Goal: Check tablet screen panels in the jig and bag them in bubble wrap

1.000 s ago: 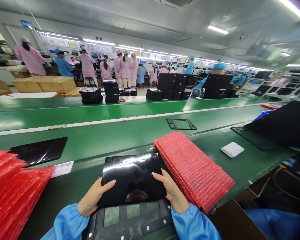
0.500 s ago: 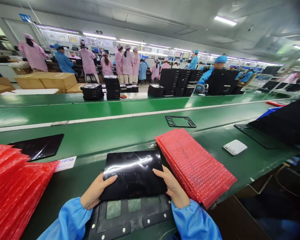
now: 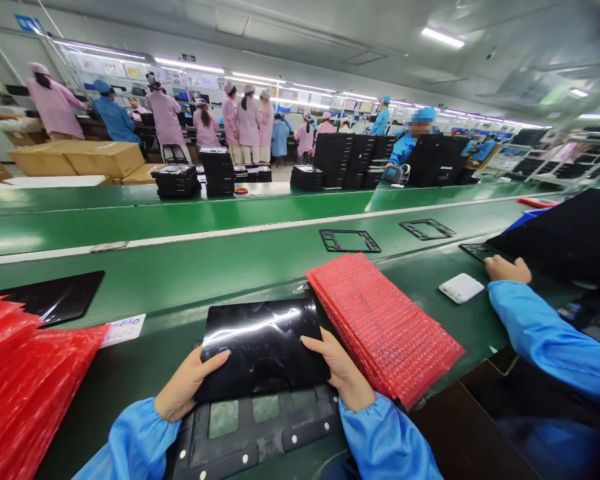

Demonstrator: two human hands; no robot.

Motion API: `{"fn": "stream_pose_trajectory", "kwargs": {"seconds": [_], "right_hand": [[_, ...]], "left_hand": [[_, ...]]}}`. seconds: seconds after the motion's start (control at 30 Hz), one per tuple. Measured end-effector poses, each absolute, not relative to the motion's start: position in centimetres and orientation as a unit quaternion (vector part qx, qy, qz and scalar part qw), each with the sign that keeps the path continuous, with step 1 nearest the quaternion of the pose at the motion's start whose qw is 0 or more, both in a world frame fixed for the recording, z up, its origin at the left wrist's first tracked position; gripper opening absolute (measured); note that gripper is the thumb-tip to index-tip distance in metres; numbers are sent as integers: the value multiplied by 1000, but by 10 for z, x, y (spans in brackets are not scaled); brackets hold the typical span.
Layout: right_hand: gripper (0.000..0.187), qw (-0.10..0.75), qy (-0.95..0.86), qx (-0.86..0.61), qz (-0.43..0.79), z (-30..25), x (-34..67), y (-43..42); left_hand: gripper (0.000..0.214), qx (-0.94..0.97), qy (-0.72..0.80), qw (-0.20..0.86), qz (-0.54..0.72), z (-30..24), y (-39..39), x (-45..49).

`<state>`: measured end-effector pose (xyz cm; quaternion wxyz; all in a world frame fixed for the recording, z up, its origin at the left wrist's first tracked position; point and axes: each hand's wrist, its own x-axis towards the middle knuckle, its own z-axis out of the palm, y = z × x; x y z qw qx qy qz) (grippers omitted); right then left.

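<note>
Both my hands grip the sides of a glossy black tablet-sized panel, my left hand on its left edge and my right hand on its right edge. The panel sits tilted over a black fixture with green inserts, hiding the fixture's upper part. Just right of my right hand lies a stack of red bubble wrap pouches. A larger red pouch pile fills the lower left, and another black panel lies on the green bench beyond it.
A co-worker's hand in a blue sleeve rests on a black stack at right. Two black frames lie on the green belt, with a white pad nearby. Black stacks, cartons and workers stand beyond.
A co-worker's blue-sleeved arm has come in from the right to the black stack. A second black frame has appeared on the belt. My hands and the panel stay nearly still.
</note>
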<state>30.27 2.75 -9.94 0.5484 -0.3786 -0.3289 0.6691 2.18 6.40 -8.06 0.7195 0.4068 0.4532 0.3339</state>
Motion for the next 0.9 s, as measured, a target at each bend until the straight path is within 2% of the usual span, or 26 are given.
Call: {"fn": "stream_pose_trajectory", "kwargs": {"seconds": [0.43,0.9], "right_hand": [[47,545,-309,-394,673,-104,304,29],[45,547,-315,-385,673,-106,304,29]], "left_hand": [[53,416,473,701,336,-77,65,23],[48,412,459,715,329,-74,65,24]]}}
